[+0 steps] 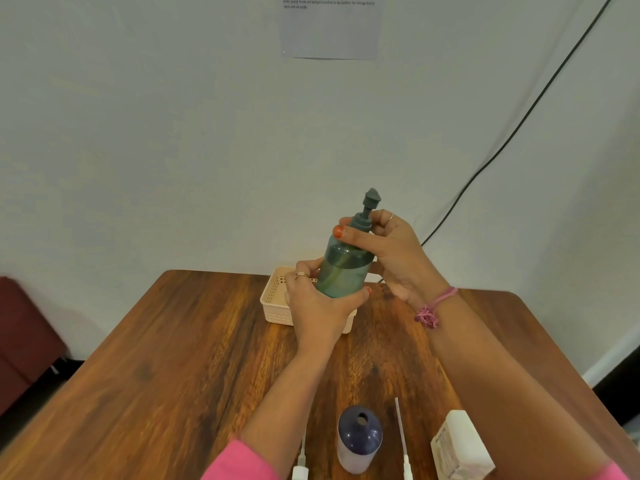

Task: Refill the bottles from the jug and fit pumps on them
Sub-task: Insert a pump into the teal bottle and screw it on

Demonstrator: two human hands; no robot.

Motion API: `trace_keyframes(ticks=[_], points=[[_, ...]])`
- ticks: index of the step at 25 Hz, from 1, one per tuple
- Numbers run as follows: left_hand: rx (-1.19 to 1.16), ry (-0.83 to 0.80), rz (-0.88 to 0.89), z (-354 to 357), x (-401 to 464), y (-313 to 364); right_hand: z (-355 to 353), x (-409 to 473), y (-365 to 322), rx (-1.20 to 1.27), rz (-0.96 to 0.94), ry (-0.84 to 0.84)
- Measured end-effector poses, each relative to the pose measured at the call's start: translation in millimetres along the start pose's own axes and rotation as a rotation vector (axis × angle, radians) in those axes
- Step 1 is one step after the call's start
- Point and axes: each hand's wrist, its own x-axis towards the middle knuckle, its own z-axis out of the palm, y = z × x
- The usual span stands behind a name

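Observation:
I hold a green translucent bottle (341,270) raised above the wooden table (173,341), tilted slightly right. My left hand (317,303) wraps its lower body. My right hand (388,251) grips the collar of the dark green pump (370,202) that sits on the bottle's neck. At the near edge stands a purple-topped bottle (358,439) with an open neck. One white pump (401,441) with a long tube lies just right of it, and another white pump (300,462) lies left of it, partly hidden by my left forearm.
A cream perforated basket (275,301) sits behind my hands near the table's far edge. A white carton-like container (459,448) stands at the near right. A black cable (519,126) runs down the wall. A dark red seat (24,337) is at the left.

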Motion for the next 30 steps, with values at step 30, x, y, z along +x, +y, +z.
trace_keyframes(ticks=[30], points=[[0.012, 0.015, -0.037, -10, 6, -9, 13, 1, 7, 0.01, 0.014, 0.012]])
